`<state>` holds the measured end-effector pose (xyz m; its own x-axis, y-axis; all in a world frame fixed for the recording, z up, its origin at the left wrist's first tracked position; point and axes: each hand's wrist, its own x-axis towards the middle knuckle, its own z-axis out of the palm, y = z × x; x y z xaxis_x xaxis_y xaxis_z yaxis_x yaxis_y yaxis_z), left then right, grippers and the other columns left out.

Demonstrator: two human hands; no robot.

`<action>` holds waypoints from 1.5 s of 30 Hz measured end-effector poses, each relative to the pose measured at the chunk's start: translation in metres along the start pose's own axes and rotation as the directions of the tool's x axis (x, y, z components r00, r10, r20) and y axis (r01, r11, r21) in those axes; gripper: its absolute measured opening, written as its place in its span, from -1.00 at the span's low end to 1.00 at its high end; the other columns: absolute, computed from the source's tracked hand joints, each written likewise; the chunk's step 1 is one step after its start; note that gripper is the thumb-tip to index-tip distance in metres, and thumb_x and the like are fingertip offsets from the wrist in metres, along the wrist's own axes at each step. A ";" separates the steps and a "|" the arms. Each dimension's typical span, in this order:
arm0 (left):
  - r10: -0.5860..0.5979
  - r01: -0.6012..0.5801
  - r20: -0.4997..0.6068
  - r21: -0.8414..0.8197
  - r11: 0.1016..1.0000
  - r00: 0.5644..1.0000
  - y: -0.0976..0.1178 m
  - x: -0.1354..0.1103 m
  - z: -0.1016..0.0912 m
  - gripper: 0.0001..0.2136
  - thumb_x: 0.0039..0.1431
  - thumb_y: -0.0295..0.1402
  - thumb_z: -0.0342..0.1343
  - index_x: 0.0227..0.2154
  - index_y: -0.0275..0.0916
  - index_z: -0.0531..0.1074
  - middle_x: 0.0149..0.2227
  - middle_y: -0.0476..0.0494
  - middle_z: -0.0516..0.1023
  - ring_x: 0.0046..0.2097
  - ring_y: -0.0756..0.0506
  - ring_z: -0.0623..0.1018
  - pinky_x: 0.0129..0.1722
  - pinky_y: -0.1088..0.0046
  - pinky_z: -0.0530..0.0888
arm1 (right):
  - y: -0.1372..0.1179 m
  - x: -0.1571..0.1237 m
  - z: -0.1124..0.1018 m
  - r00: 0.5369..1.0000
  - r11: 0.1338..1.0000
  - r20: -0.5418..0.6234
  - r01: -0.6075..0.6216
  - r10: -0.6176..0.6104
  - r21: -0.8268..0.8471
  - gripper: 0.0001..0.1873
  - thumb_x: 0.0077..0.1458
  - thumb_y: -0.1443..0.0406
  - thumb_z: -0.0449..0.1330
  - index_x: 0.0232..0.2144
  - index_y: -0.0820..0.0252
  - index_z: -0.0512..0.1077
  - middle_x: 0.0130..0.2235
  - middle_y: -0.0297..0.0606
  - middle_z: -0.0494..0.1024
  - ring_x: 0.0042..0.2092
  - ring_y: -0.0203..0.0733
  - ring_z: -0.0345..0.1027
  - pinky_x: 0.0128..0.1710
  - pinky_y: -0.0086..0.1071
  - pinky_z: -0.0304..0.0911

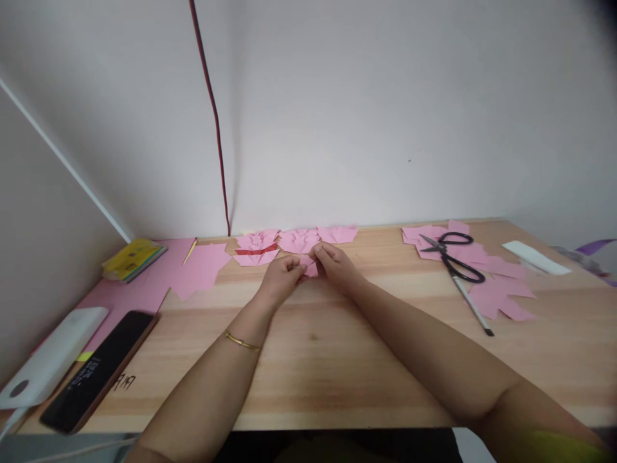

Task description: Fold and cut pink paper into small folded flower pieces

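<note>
Forearms run from the near edge of the wooden table [318,379] and converge toward its far side. A thin gold bracelet [241,341] sits on the left wrist. Near the left edge lie a black phone [99,371] and, just beside it, a white device [51,360].

Farther in, the left hand [282,275] and right hand [336,263] meet fingertip to fingertip. Both are closed in a pinch on a small pink paper piece [311,267], held low over the table. Contact with the surface cannot be determined. The piece lies to the right of the left hand and to the left of the right hand, equally near both. Its long axis is too small to read.

Well apart to the right, black scissors [453,257] and a pen [475,307] rest on pink scraps [501,292]. Just beyond the hands, a row of folded pink pieces [299,239] lines the wall [361,128]. A red cable [212,116] hangs above.
</note>
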<state>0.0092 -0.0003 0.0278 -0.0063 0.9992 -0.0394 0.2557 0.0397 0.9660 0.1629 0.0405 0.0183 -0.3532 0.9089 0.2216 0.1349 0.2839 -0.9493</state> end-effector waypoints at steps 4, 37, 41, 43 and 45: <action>0.017 -0.018 -0.001 -0.013 1.000 1.000 0.000 0.000 0.000 -0.81 -0.01 -0.26 0.14 -0.57 -0.27 0.38 -0.57 -0.01 0.43 -0.49 0.00 0.44 -0.45 0.48 0.31 | -0.001 0.000 0.001 0.999 0.999 0.019 0.038 -0.038 -0.014 -0.73 0.12 0.11 0.04 -0.47 0.18 0.28 -0.52 -0.42 0.25 -0.45 -0.32 0.13 -0.42 -0.42 0.09; 0.074 -0.094 -0.111 -0.181 0.979 0.991 -0.019 0.011 0.001 -0.79 -0.06 -0.21 0.20 -0.51 -0.26 0.38 -0.52 0.01 0.38 -0.46 0.03 0.36 -0.43 0.50 0.33 | 0.003 0.001 0.000 0.994 0.994 0.091 0.074 -0.066 -0.084 -0.70 0.17 0.11 -0.03 -0.42 0.18 0.33 -0.47 -0.37 0.29 -0.37 -0.28 0.18 -0.34 -0.41 0.12; 0.045 -0.082 -0.150 -0.246 0.966 0.988 -0.018 0.011 0.001 -0.77 -0.08 -0.22 0.20 -0.56 -0.25 0.30 -0.55 0.05 0.32 -0.46 0.03 0.36 -0.42 0.50 0.36 | 0.004 0.003 0.001 0.997 0.998 0.074 0.027 -0.031 0.048 -0.59 0.24 0.07 -0.17 -0.31 0.19 0.34 -0.39 -0.31 0.33 -0.37 -0.27 0.22 -0.37 -0.40 0.17; 0.024 -0.068 -0.143 -0.313 0.947 0.989 -0.016 0.010 0.003 -0.75 -0.10 -0.23 0.20 -0.57 -0.24 0.26 -0.55 0.07 0.29 -0.46 0.04 0.35 -0.40 0.49 0.37 | 0.004 0.003 0.001 0.996 0.999 0.077 0.051 -0.052 0.016 -0.59 0.24 0.07 -0.16 -0.32 0.20 0.35 -0.40 -0.30 0.34 -0.36 -0.27 0.22 -0.35 -0.39 0.17; 0.010 -0.057 -0.127 -0.370 0.927 0.992 -0.014 0.009 0.004 -0.75 -0.11 -0.24 0.22 -0.56 -0.24 0.26 -0.53 0.08 0.28 -0.45 0.04 0.35 -0.38 0.48 0.39 | 0.004 0.002 0.001 0.994 0.994 0.078 0.087 -0.082 -0.062 -0.63 0.23 0.08 -0.12 -0.36 0.19 0.35 -0.41 -0.32 0.33 -0.34 -0.26 0.21 -0.31 -0.38 0.16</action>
<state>0.0096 0.0079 0.0125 -0.1269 0.9919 0.0032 -0.1201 -0.0186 0.9926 0.1615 0.0433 0.0153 -0.4338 0.8562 0.2806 0.1605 0.3799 -0.9110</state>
